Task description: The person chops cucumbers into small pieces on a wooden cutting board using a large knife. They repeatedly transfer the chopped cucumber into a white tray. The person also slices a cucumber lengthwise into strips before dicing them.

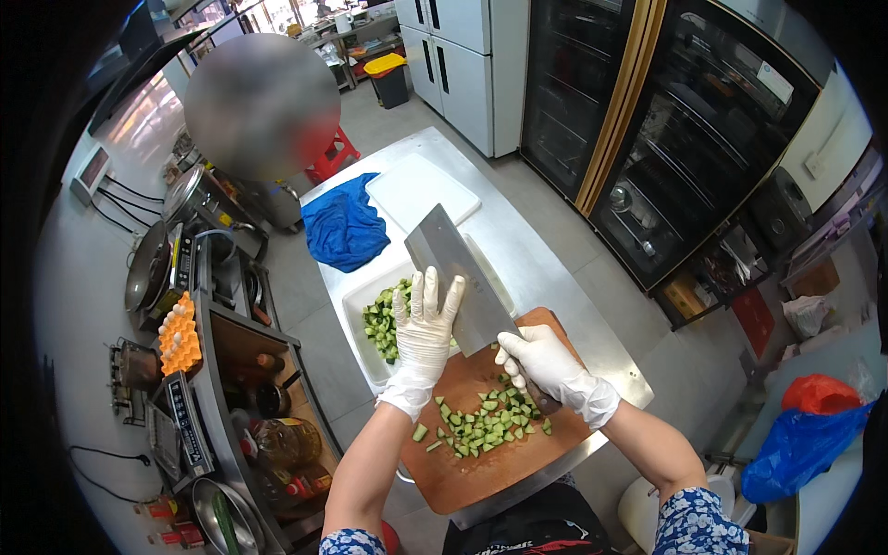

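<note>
My right hand point(551, 374), in a white glove, grips the wooden handle of a broad cleaver point(461, 277) whose blade is raised over a white plastic tub point(359, 326). My left hand point(423, 333), gloved too, has its fingers spread over the tub, by the blade's left edge; whether it touches the blade I cannot tell. Diced cucumber point(380, 322) lies in the tub's left part. More cucumber pieces point(489, 427) are scattered on a brown wooden cutting board point(458, 489) below my hands. The blade hides part of the tub.
A blue cloth point(345, 222) and a white lid point(423, 191) lie at the far end of the steel table point(555, 270). At left stands a counter with an orange egg tray point(180, 336) and a steel bowl point(201, 513) holding a cucumber. Glass-door refrigerators point(694, 139) stand at right.
</note>
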`<move>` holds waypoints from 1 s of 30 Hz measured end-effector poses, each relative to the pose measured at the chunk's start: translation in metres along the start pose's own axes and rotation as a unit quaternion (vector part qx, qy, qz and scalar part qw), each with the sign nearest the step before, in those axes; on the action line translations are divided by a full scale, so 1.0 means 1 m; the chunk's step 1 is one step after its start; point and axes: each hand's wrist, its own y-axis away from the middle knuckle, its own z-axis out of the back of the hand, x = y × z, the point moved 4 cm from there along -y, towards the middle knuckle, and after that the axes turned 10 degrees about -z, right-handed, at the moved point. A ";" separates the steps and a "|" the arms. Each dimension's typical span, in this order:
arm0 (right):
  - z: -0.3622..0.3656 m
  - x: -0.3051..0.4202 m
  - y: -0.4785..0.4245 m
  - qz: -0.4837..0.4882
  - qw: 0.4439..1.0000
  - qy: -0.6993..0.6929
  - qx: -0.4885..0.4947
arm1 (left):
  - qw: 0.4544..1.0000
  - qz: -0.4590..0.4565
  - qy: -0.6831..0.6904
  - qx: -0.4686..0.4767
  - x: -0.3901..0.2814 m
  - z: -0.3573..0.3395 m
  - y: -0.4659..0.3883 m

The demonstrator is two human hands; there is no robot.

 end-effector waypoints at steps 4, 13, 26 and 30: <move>-0.008 0.006 0.006 -0.003 1.000 0.010 -0.018 | 0.990 0.090 -0.076 0.083 0.030 -0.038 0.009; 0.014 -0.030 0.067 0.000 0.990 0.108 -0.091 | 0.979 0.134 0.138 -0.075 0.069 0.022 0.057; -0.029 -0.161 0.128 0.006 0.944 0.315 -0.101 | 0.895 0.255 0.346 0.120 -0.031 0.045 0.223; -0.038 -0.180 0.128 -0.024 0.947 0.299 -0.112 | 0.893 0.282 0.348 0.039 -0.036 0.029 0.231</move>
